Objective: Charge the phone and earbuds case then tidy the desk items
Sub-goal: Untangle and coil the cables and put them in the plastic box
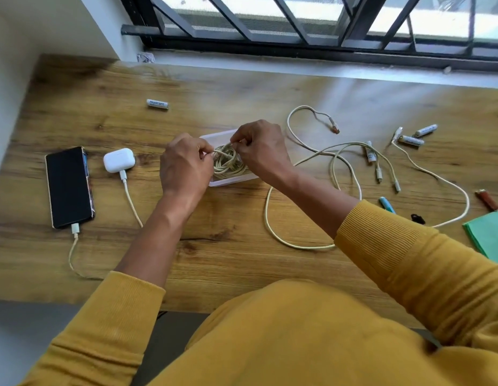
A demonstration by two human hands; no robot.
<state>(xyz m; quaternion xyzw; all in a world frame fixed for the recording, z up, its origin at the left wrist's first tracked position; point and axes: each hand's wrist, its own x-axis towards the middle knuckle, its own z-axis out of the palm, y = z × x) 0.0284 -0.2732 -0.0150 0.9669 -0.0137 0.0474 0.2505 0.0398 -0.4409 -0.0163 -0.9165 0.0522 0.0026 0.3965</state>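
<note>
A black phone [68, 186] lies at the left of the wooden desk [103, 129] with a white cable [75, 232] plugged into its near end. Beside it a white earbuds case [119, 160] has its own cable [130, 196] plugged in. At the middle stands a clear plastic box [233, 181] holding a coiled cream cable [228, 164]. My left hand [185, 165] and my right hand [261, 151] both pinch the coil over the box.
Loose cream cables [342, 162] sprawl to the right of the box. Batteries lie at the back left [157, 104] and at the right [410, 140]. A green pad [490, 235], a blue battery [387, 204] and a brown item [487, 200] sit at the right edge. A window sill runs behind the desk.
</note>
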